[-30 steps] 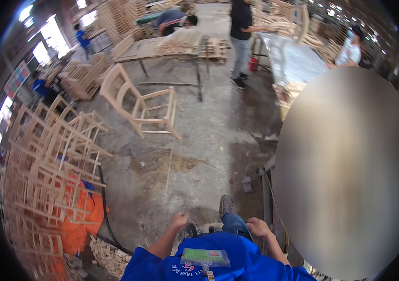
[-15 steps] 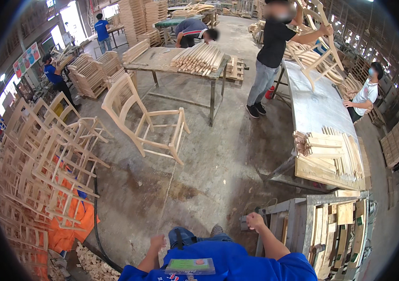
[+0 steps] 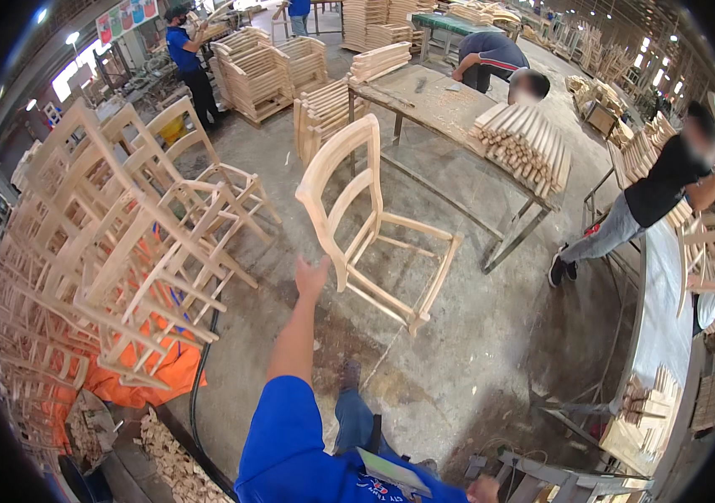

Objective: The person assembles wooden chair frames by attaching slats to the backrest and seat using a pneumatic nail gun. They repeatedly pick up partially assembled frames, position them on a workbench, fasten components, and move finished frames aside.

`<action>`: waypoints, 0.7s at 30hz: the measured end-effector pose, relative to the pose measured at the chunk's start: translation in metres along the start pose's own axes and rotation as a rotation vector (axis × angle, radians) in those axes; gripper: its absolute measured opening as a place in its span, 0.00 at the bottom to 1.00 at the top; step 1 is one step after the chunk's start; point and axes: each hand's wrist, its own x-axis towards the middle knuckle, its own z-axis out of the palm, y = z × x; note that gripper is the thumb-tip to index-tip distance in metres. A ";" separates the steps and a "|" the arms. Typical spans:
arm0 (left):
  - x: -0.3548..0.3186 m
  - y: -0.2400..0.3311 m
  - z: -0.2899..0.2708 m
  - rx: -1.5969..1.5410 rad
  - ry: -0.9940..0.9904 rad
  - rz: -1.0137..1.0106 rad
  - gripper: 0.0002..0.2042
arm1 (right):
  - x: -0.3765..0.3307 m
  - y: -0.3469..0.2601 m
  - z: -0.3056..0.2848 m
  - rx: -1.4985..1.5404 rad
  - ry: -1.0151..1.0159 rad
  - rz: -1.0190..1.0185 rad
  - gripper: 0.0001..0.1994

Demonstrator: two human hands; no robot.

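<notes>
A bare wooden chair frame point(image 3: 420, 227) with no seat panel stands upright on the concrete floor in front of me. Stretched forward, my left hand point(image 3: 313, 277) is close beside the lower part of its back post, fingers apart and holding nothing. Whether the fingertips touch the wood, I cannot tell. My right hand point(image 3: 483, 489) hangs low at the bottom edge next to a grey frame, mostly cut off, its fingers unclear.
Stacked chair frames point(image 3: 114, 163) crowd the left side over an orange sheet point(image 3: 156, 369). A black hose point(image 3: 200, 386) runs along the floor there. Beyond the chair is a worktable point(image 3: 441, 109) with bundled wooden sticks point(image 3: 525, 147). A person in black point(image 3: 659, 189) holds another chair at right.
My view has swung left and I am nearer the chair. My left hand has reached forward to its back post. The person in black has lowered the other chair.
</notes>
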 end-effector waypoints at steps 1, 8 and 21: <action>0.048 0.014 -0.001 0.024 0.114 0.087 0.42 | 0.003 -0.034 0.008 0.321 -0.083 0.087 0.13; 0.169 0.070 0.089 -0.237 -0.288 0.385 0.24 | -0.012 -0.188 -0.015 1.131 -0.138 0.446 0.27; -0.057 0.244 0.078 -0.235 -0.407 0.589 0.18 | -0.088 -0.283 0.020 1.566 0.726 0.372 0.14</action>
